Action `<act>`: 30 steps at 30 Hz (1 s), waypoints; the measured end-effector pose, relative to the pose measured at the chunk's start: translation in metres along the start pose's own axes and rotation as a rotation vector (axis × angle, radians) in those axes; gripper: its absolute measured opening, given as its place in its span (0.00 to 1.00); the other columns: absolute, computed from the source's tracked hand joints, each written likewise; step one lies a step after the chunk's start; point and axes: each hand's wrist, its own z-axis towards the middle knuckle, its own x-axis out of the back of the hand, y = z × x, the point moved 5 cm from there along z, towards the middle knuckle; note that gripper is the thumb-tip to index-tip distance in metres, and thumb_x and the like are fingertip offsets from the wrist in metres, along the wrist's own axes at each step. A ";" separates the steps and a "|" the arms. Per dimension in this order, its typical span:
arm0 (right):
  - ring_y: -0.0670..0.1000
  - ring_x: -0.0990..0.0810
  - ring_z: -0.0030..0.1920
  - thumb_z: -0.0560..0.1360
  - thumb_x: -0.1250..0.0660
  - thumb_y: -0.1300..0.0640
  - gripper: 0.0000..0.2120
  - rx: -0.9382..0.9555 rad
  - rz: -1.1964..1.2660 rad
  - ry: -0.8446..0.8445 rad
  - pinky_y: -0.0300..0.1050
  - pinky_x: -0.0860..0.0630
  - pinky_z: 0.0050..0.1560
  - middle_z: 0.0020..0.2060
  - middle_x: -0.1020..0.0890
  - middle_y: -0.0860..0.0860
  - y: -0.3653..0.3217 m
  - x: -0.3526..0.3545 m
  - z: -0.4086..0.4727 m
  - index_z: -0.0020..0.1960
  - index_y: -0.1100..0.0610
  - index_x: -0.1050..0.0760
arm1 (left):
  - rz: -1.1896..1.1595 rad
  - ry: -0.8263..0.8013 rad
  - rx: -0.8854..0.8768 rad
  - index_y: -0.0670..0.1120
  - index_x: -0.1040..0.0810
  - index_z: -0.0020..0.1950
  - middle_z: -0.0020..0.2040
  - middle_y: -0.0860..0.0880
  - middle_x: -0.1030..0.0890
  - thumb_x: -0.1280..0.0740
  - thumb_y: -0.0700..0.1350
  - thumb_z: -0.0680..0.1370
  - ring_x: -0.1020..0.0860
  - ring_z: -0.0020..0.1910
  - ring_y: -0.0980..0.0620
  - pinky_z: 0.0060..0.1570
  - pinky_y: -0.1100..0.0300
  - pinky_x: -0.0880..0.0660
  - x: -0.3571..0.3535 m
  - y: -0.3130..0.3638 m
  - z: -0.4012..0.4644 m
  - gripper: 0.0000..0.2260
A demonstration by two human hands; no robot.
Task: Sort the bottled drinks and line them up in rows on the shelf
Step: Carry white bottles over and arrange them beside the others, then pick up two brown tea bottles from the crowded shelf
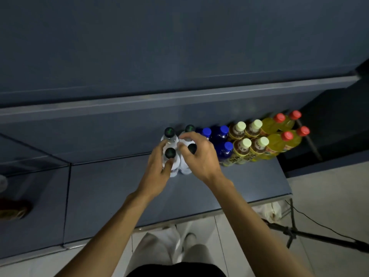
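head cam | steep downward, forward | close over shelf (111, 182)

Both bare forearms reach forward; left hand (158, 168) fingers curled in a grip, right hand (196, 154) fingers spread, arched

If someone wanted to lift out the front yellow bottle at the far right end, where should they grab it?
Judging by its pose, take the front yellow bottle by the neck under its red cap, from above or from the open right side. It stands upright, with neighbours packed close on its left and behind.
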 end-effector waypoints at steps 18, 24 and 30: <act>0.48 0.21 0.53 0.80 0.37 0.59 0.06 -0.026 0.583 -0.423 0.37 0.25 0.53 0.46 0.20 0.43 -0.126 -0.106 -0.120 0.55 0.56 0.23 | 0.069 0.413 0.094 0.60 0.30 0.60 0.60 0.57 0.24 0.45 0.38 0.82 0.26 0.63 0.54 0.66 0.49 0.31 0.165 0.039 -0.196 0.17; 0.45 0.20 0.54 0.80 0.37 0.54 0.10 0.067 0.515 -0.617 0.35 0.25 0.54 0.48 0.20 0.40 -0.188 -0.166 -0.165 0.59 0.54 0.22 | 0.066 0.684 0.038 0.49 0.29 0.63 0.57 0.51 0.21 0.45 0.33 0.81 0.21 0.54 0.54 0.58 0.58 0.26 0.225 0.030 -0.286 0.16; 0.46 0.21 0.58 0.79 0.37 0.50 0.09 0.084 0.478 -0.733 0.42 0.25 0.60 0.51 0.21 0.40 -0.241 -0.247 -0.213 0.57 0.49 0.23 | -0.051 0.783 0.102 0.44 0.27 0.62 0.57 0.49 0.21 0.44 0.31 0.80 0.23 0.58 0.52 0.62 0.58 0.28 0.289 -0.011 -0.358 0.15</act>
